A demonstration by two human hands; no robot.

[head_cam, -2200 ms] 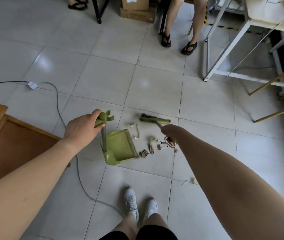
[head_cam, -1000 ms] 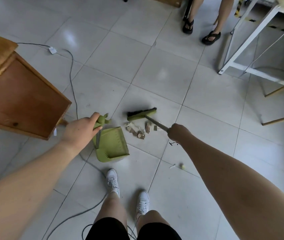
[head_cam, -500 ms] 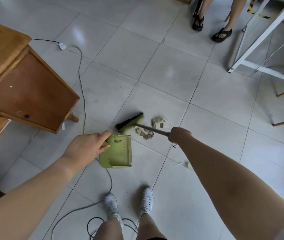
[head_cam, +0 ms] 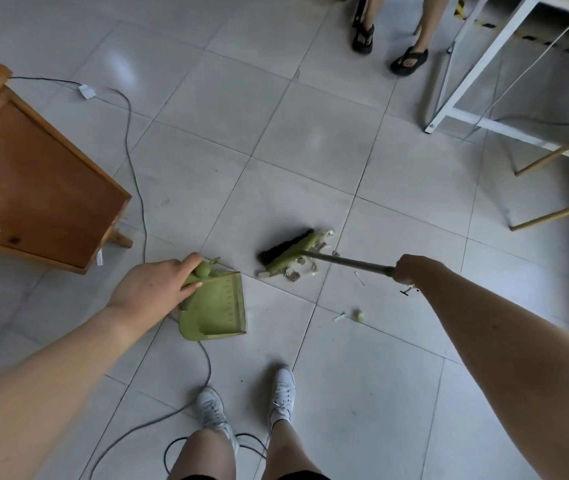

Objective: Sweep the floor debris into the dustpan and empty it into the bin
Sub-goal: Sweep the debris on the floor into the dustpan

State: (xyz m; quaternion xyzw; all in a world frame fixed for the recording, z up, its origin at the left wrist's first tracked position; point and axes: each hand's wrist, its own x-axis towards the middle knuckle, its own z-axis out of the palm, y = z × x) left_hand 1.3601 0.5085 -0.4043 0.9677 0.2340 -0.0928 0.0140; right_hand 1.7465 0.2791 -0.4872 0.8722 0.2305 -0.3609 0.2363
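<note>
The left hand (head_cam: 153, 287) has its fingers wrapped round the dustpan (head_cam: 215, 308) handle, the pan resting on the floor (head_cam: 276, 140) with its mouth toward 3 o'clock. The right hand (head_cam: 409, 270) is closed on the broom (head_cam: 288, 252) shaft. At 1 o'clock from the pan, apart from it, the broom head sits against the debris (head_cam: 302, 268); stray bits lie at 4 o'clock.

A lime-green dustpan (head_cam: 217, 308) and matching green broom head (head_cam: 288, 254) with black bristles sit at centre frame on pale grey floor tiles (head_cam: 276, 140); reddish-brown wooden furniture (head_cam: 33, 188) fills the left, white sneakers (head_cam: 245, 403) below.
</note>
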